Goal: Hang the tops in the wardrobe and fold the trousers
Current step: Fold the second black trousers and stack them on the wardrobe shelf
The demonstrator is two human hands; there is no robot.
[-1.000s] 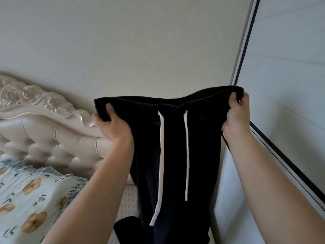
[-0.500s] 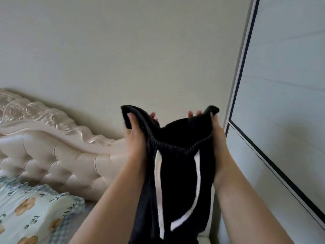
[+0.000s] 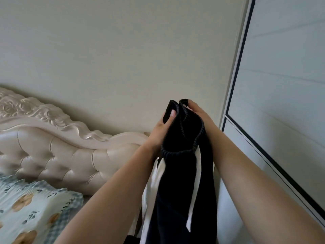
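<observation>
A plain cream wall [image 3: 123, 50] fills the far side in soft, even light, with a faint shadow just above the bed's head. At the left stands a cream tufted headboard [image 3: 61, 155], buttoned in diamonds and topped by a carved crest [image 3: 26, 110] of roses and scrolls. Near left lies a pale pillow [image 3: 35, 208] printed with orange flowers and edged in blue check. At the right rises a white panel [image 3: 284, 85] with horizontal grooves, framed by a dark line.

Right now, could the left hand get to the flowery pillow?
Probably yes, but not freely. Nothing stands between the left hand and the flowery pillow, low to its left. The hand grips the waistband of the black trousers though, together with the right hand, so it must let go first.
</observation>
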